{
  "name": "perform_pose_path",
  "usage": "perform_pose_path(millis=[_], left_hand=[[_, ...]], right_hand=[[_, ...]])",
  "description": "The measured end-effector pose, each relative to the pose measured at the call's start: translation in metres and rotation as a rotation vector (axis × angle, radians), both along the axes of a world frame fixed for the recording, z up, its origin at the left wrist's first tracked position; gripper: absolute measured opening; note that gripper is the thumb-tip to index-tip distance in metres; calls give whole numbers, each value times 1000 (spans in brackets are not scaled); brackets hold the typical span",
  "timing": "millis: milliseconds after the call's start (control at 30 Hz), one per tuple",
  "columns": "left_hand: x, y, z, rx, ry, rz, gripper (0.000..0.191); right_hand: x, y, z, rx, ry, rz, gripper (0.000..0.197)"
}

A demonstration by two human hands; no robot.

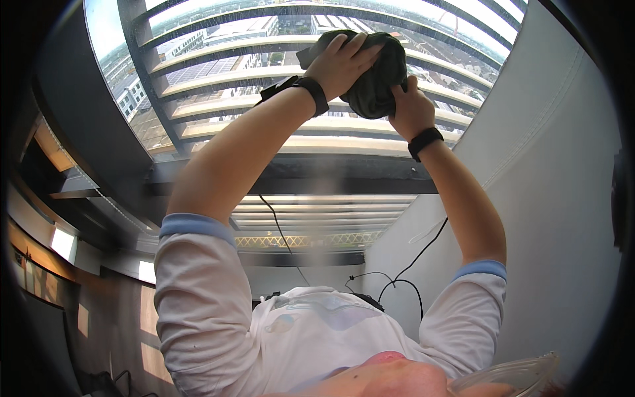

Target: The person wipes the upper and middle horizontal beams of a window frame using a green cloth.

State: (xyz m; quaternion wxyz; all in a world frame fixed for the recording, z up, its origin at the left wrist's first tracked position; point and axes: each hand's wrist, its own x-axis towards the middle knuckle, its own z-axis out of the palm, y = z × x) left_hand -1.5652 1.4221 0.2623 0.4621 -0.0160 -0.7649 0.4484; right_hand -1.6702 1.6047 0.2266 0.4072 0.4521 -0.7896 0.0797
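Observation:
A bunched dark cloth [379,74] is held up in front of the window glass [292,52]. My left hand [342,64] lies over its left side, fingers spread across the folds. At its lower right edge, my right hand [412,106] grips the fabric between bent fingers and thumb. Whether the cloth touches the pane cannot be told from here. Black bands circle both wrists, the left band [313,95] and the right band [425,144]. Part of the cloth under my left palm is hidden.
Pale horizontal slats [223,101] stand outside the glass. A dark window crossbar [297,173] runs below my hands. To the right rises a white wall [540,198], with black cables [421,253] hanging nearby. A beaded blind chain [106,198] hangs at left, above wood flooring [114,317].

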Motion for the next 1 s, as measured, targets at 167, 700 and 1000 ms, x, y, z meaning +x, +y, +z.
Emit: perform_pose_path(millis=[167,700,1000], left_hand=[[-6,6,-67,-16,-232,-46,34],[-17,36,69,37,-50,16,48],[-18,46,-57,-68,-473,-21,37]], right_hand=[[-25,10,-55,284,-25,121,25],[-48,25,22,-462,-225,-89,41],[-35,43,-83,125,-364,-103,37]])
